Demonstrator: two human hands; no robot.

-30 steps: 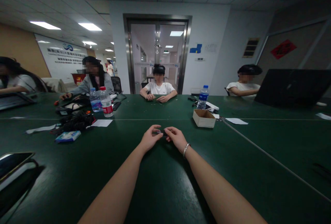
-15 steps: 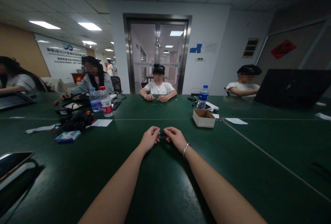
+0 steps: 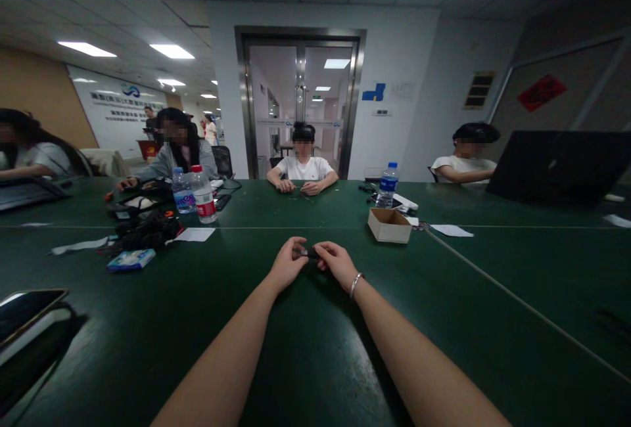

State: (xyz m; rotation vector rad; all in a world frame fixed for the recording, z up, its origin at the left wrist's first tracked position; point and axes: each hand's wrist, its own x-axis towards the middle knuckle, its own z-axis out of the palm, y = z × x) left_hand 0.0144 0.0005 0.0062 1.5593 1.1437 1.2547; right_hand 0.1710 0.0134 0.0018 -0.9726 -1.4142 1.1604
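Note:
A small dark, narrow piece with a lighter end lies between my two hands, just above the green table; its kind is too small to make out. My right hand, with a silver bangle at the wrist, pinches its right end between thumb and fingers. My left hand is curled round the left end, thumb below and forefinger arched above. Part of the piece is hidden by the fingers.
An open cardboard box sits ahead to the right, by a water bottle. Two bottles, black cables and a blue packet lie left. A phone is at near left. People sit across the table.
My left forefinger has lifted and parted from the thumb, showing more of the dark piece. My right hand keeps its pinch, nearly unmoved.

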